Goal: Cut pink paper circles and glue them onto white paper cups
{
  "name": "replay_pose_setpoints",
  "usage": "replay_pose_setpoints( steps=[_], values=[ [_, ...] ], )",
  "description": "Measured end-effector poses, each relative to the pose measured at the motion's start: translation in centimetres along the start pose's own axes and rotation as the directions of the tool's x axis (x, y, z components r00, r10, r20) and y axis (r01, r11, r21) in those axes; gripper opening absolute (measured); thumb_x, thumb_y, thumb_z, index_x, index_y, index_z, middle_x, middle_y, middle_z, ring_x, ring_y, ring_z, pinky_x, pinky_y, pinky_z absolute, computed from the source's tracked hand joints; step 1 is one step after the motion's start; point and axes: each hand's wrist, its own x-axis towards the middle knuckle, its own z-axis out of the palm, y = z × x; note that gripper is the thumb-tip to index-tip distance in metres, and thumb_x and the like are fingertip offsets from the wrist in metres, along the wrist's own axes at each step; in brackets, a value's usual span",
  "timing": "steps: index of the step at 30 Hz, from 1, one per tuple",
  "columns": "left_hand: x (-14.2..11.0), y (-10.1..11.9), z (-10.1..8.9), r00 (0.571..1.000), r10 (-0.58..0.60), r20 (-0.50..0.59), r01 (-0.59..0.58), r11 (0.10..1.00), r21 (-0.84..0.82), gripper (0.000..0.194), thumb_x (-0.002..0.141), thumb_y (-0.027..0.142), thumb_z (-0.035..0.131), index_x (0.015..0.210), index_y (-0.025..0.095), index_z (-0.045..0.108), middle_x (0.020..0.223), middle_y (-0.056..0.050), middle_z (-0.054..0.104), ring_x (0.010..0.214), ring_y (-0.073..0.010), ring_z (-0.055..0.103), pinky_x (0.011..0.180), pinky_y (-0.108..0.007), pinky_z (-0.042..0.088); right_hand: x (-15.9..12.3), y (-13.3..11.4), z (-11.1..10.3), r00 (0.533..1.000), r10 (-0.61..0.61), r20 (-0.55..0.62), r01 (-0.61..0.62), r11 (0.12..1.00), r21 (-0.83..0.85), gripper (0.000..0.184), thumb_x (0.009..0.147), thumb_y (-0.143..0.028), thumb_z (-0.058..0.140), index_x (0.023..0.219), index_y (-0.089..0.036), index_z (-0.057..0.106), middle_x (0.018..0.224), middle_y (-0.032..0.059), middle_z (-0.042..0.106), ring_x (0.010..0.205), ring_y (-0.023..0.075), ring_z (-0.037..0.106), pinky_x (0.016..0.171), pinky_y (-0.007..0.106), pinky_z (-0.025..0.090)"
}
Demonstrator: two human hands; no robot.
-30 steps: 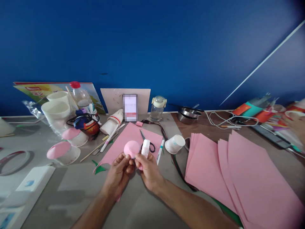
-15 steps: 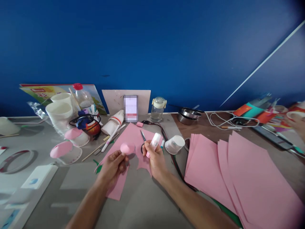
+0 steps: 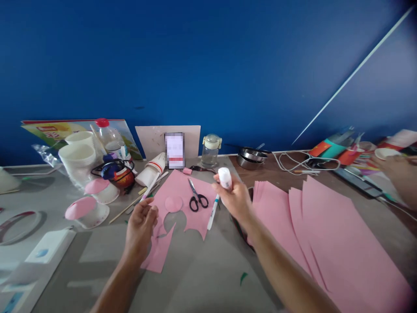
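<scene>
My right hand (image 3: 236, 195) grips a white glue stick (image 3: 224, 179), held upright above the table. The paper cup that stood there is out of sight behind this hand. My left hand (image 3: 141, 221) hovers over the left edge of a cut pink sheet (image 3: 177, 182), fingers loosely bent and nothing in them. On that sheet lie a pink paper circle (image 3: 173, 203) and black-handled scissors (image 3: 198, 201). Beside its right edge is a white marker (image 3: 213, 213). Two cups with pink tops (image 3: 81, 208) (image 3: 101, 187) stand to the left of my left hand.
A stack of pink paper (image 3: 339, 234) covers the right side. Along the wall are stacked paper cups (image 3: 76, 158), a bottle (image 3: 109, 134), a phone (image 3: 175, 150), a glass jar (image 3: 210, 152) and metal bowls (image 3: 250, 158). Another person's hand (image 3: 397, 174) is at the far right.
My left hand has let go of the pink circle, which now lies on the sheet, and drawn back left. My right hand has moved right with the glue stick, uncovering the scissors.
</scene>
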Motion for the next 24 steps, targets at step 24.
replay_pose_setpoints(
  steps=[24],
  values=[
    [-3.3,-1.8,2.1,0.782,0.425,0.457,-0.602,0.705,0.374,0.047,0.074,0.032,0.065,0.119,0.02,0.054,0.118,-0.014,0.059,0.113,-0.0297,0.053,0.093,-0.044,0.043,-1.0,-3.8,-0.9,0.866,-0.149,0.478,0.22,0.971,-0.097,0.039,0.077,-0.022,0.065,0.115,-0.03,0.066,0.105,0.0017,0.072,0.088,0.0222,0.068,0.078,0.032,0.051]
  ],
)
